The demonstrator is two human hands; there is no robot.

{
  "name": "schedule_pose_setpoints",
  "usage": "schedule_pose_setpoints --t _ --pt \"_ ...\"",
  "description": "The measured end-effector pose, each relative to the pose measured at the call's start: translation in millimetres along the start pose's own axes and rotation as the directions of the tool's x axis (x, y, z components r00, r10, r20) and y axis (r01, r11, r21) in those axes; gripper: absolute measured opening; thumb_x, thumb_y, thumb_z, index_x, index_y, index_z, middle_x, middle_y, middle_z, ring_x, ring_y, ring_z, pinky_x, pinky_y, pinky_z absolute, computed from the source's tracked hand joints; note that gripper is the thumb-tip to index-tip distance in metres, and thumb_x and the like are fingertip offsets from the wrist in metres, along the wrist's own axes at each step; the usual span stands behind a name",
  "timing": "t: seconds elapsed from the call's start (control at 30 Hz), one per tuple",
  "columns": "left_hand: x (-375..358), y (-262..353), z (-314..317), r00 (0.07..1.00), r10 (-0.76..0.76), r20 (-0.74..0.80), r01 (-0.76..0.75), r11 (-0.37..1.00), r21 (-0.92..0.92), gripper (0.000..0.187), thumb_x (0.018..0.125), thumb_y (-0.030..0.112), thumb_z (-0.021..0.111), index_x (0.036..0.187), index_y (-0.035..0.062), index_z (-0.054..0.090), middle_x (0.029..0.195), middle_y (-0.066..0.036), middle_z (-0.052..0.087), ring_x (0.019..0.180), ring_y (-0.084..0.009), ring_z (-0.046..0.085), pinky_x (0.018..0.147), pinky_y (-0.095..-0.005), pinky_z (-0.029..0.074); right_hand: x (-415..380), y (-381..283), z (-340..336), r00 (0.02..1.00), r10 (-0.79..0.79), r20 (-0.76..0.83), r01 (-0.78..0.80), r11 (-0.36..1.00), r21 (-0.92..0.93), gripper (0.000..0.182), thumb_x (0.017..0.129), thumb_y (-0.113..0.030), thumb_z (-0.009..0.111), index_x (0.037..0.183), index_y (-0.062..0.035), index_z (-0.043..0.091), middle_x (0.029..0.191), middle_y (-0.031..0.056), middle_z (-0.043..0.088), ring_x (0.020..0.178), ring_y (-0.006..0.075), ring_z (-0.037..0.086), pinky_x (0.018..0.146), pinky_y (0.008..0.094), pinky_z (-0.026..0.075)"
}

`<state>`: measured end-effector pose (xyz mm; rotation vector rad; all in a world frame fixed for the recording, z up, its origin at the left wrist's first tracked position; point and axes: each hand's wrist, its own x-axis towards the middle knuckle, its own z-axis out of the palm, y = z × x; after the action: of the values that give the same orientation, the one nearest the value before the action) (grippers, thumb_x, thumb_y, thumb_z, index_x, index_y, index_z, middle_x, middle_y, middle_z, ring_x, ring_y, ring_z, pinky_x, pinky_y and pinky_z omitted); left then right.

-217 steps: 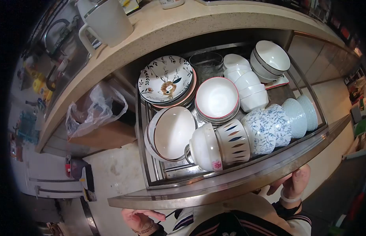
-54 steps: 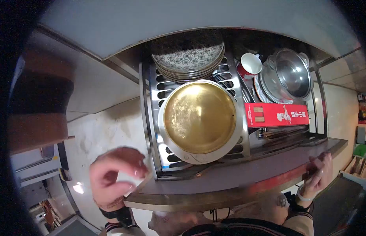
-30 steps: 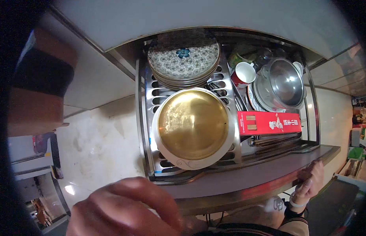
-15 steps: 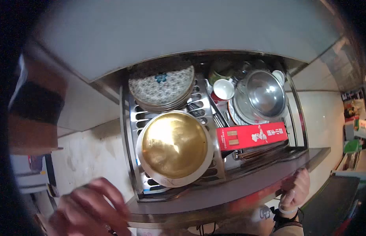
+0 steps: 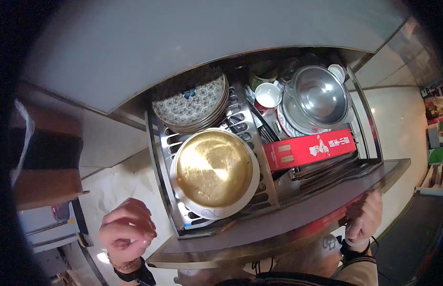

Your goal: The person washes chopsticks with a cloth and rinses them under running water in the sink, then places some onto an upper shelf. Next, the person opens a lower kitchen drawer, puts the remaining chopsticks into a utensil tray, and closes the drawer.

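My left hand point(image 5: 127, 229) hangs in the air to the left of the open drawer's front corner, its fingers curled into a loose fist with nothing showing in them. Just outside the drawer front point(image 5: 297, 224), toward its right end, my right hand point(image 5: 364, 215) is also curled closed, and no object shows in it. Inside the drawer, a shiny gold bowl point(image 5: 214, 167) sits on a white dish point(image 5: 256, 183), nearest my left hand. A red chopstick box point(image 5: 311, 148) lies lengthwise near the right front, closest to my right hand.
Behind the gold bowl leans a stack of patterned plates point(image 5: 190, 102). A white mug point(image 5: 268, 95) and a metal bowl point(image 5: 321, 95) over other dishes fill the back right. Loose chopsticks point(image 5: 326, 174) lie along the front. A brown box point(image 5: 47, 152) stands at the left.
My left hand has risen slightly and curled into a fist, after being blurred with its fingers looser. My right hand has shifted a little up and right. The view has tilted slightly.
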<state>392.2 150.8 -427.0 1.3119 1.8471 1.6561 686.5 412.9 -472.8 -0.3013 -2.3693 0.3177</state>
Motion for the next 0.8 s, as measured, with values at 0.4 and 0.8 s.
schedule_pose_setpoints --t 0.4,0.8 --pt "-26 -13 -11 0.977 -0.169 0.132 0.166 0.985 0.037 0.005 0.063 0.003 0.058 0.069 0.0032 0.057 0.064 -0.006 0.058 0.061 -0.021 0.053 0.062 -0.0328 0.042 -4 -1 1 1.0 0.012 0.016 -0.012 0.999 -0.038 0.034 0.082 -0.016 0.038 0.051 -0.0017 0.042 0.051 0.009 0.041 0.048 0.0271 0.04 0.053 0.0376 0.035" --pt "-19 -78 -25 0.87 -0.486 0.088 0.443 0.846 0.296 0.02 0.078 0.001 0.052 0.097 0.0032 0.054 0.09 -0.004 0.059 0.082 -0.0101 0.053 0.068 -0.0225 0.038 -2 1 7 0.999 -0.038 -0.018 0.038 0.999 0.015 0.035 0.085 -0.018 0.037 0.055 -0.0017 0.043 0.052 0.0095 0.046 0.047 0.0215 0.04 0.049 0.0331 0.03"
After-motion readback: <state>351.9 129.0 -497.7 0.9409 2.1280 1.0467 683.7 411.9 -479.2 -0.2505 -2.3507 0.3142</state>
